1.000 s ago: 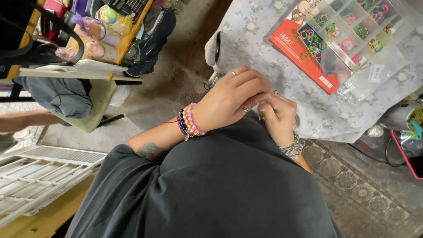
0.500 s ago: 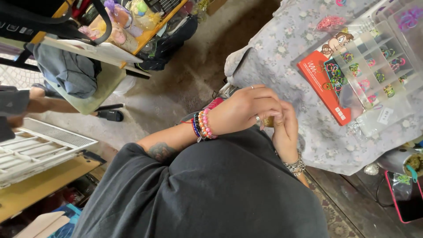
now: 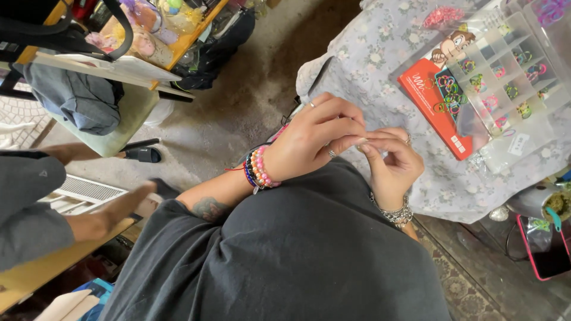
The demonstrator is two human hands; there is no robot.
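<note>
Item — both hands, held just in front of the flowered tabletop (image 3: 380,65). Left hand (image 3: 315,139), beaded bracelets at the wrist, meets right hand (image 3: 389,163); their fingers (image 3: 348,142) are closed in a pinch on something small and pale (image 3: 361,141) that I cannot identify. Against half a second ago I log no change in the pinch — only the view has swung, so the fine work goes on. Clear compartment box (image 3: 511,89) of coloured bands lies on the tabletop beyond the hands, red packet (image 3: 431,104) beside it.
</note>
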